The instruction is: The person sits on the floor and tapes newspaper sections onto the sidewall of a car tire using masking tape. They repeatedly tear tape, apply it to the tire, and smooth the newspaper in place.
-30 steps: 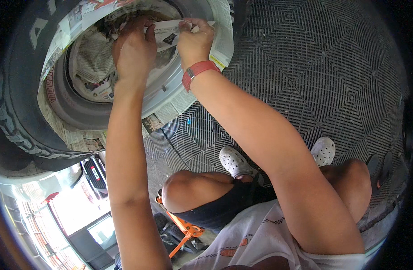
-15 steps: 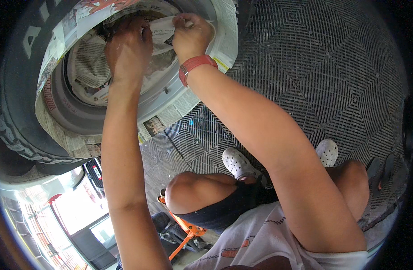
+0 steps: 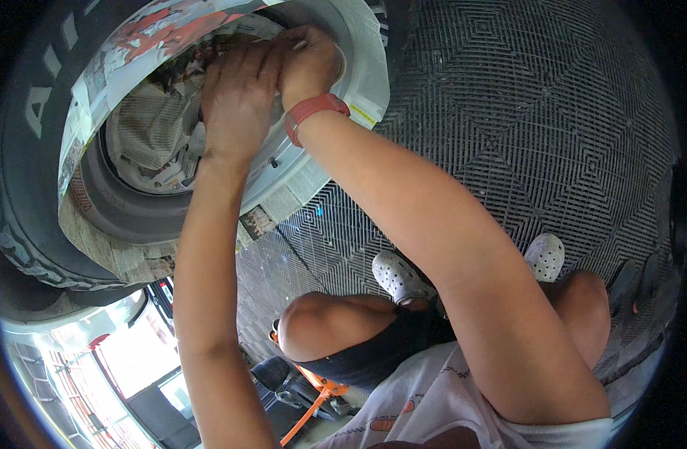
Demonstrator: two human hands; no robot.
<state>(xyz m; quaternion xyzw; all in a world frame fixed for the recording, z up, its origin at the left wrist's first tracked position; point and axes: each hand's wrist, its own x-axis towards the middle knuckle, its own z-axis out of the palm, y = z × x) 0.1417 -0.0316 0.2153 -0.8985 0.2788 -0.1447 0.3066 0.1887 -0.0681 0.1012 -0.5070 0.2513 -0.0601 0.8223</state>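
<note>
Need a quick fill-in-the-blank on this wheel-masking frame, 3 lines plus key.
Both hands press against the ____ that covers the wheel rim.
The right hand has a ____ band on its wrist.
The left hand lies ____ the tyre opening.
Missing: newspaper; red; inside

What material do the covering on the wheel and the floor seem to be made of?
The covering looks like thin matte newsprint: printed columns and creases show. The floor looks like hard dark plastic grid tiles, with ribbed diamond patterns, though it might be rubber.
</note>
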